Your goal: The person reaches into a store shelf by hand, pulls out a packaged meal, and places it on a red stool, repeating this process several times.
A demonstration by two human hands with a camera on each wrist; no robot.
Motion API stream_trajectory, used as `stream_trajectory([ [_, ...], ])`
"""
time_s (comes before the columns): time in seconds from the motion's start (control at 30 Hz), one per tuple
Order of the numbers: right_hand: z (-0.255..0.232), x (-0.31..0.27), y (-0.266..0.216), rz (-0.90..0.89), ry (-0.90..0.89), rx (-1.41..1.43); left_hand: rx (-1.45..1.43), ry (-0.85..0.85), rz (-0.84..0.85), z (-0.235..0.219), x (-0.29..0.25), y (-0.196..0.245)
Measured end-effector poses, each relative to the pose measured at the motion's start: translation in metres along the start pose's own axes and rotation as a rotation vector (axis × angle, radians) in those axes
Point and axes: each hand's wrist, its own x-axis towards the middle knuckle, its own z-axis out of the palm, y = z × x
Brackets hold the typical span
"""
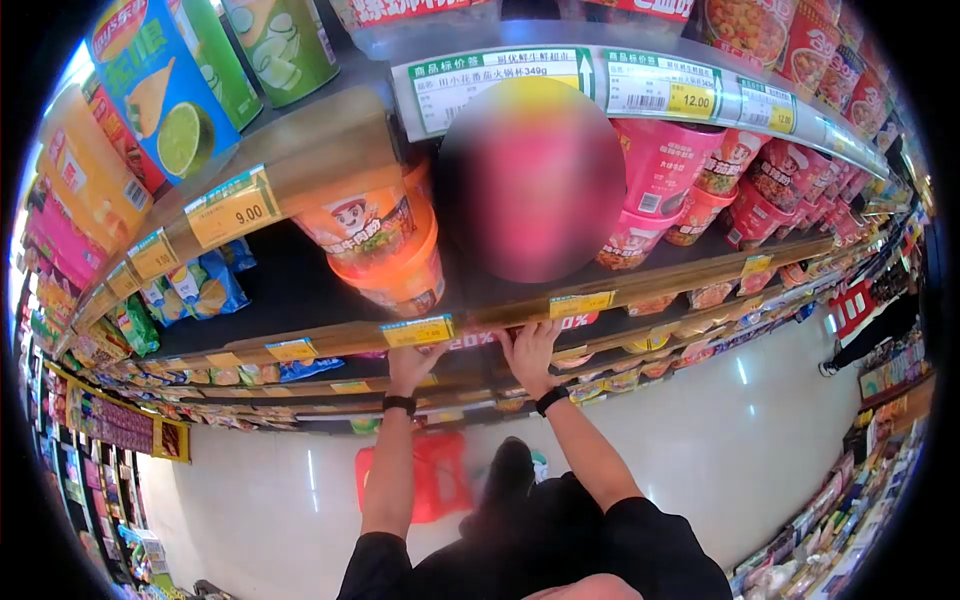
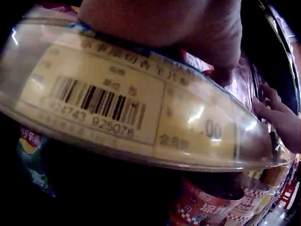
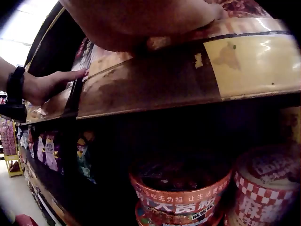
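Observation:
At the front edge of a lower shelf, my left hand (image 1: 412,366) reaches in just below a yellow price tag (image 1: 418,331). To its right, my right hand (image 1: 533,352) rests at the same edge, thumb and fingers spread. Between the two hands runs a red strip with white "20%" lettering (image 1: 472,340). The left wrist view has a pinkish, shiny wrapped surface (image 2: 243,79) beyond my left hand. My left thumb stretches toward the shelf lip in the right wrist view. Fingertips of both hands are partly hidden, and I cannot tell whether the left ones grip anything.
Orange noodle tubs (image 1: 385,245) and pink tubs (image 1: 660,170) stand on the shelf above, around a blurred patch. Red tubs (image 3: 183,197) sit under the shelf lip. Bagged snacks (image 1: 205,283) lie at left. A red basket (image 1: 435,478) is on the floor near my feet.

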Motion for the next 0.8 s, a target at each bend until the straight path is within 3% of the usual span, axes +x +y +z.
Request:
stream_trajectory([
  [0.07,0.0,0.002,0.001,-0.026,0.019,-0.004,-0.08,-0.048,-0.091,0.005,-0.001,-0.01],
  [0.2,-0.007,0.003,-0.006,-0.004,0.004,-0.03,-0.024,0.032,-0.041,-0.005,-0.005,0.013],
  [0.3,-0.007,0.004,-0.003,-0.009,0.001,-0.012,-0.129,0.035,-0.007,0.002,-0.004,0.0],
  [0.4,-0.009,0.004,-0.004,-0.011,-0.007,-0.004,0.043,0.071,0.068,0.007,-0.003,-0.013],
  [0.5,-0.01,0.002,-0.003,-0.007,-0.004,-0.009,0.1,0.03,0.044,0.006,-0.003,-0.016],
  [0.7,-0.011,0.002,-0.003,-0.03,0.001,0.047,-0.094,0.051,0.033,0.003,-0.005,-0.008],
  [0.8,-0.011,-0.001,0.001,-0.062,-0.004,0.057,0.005,0.032,-0.001,0.001,-0.008,-0.002],
])
